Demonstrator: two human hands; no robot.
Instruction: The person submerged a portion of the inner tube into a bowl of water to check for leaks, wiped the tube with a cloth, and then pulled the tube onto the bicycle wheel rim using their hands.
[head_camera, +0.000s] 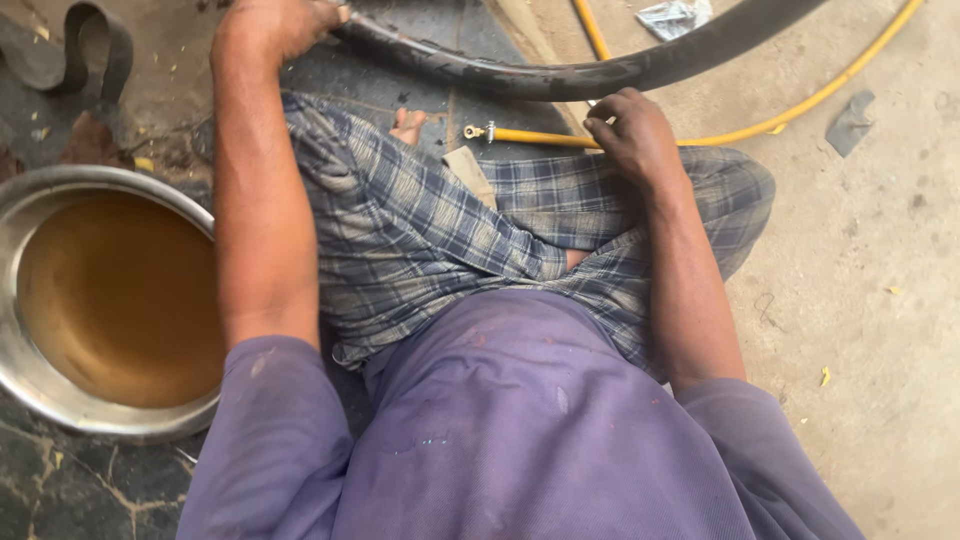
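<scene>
Nearest, a faded purple shirt (510, 430), speckled with paint, and a blue checked cloth (420, 225) wrapped over crossed legs fill the lower view. Beside the left arm sits a round steel basin (20, 370), its rim scuffed and dull, holding flat, muddy brown water (115, 300).

Further out, the right hand (632, 130) rests with fingers curled against a black rubber tube (560, 78), smooth, matte and curving in a long arc over the knees. The left hand (275, 25) is closed around the same tube near the top edge, though the frame cuts off part of that grip, so how firmly it clamps is hard to tell. The hands are well apart.

Just beneath the tube lies a thin yellow hose (640, 138) with a small metal fitting at its end, looping away across the floor (870, 260). That floor is rough, dusty concrete on the right and dark, cracked stone on the left.
</scene>
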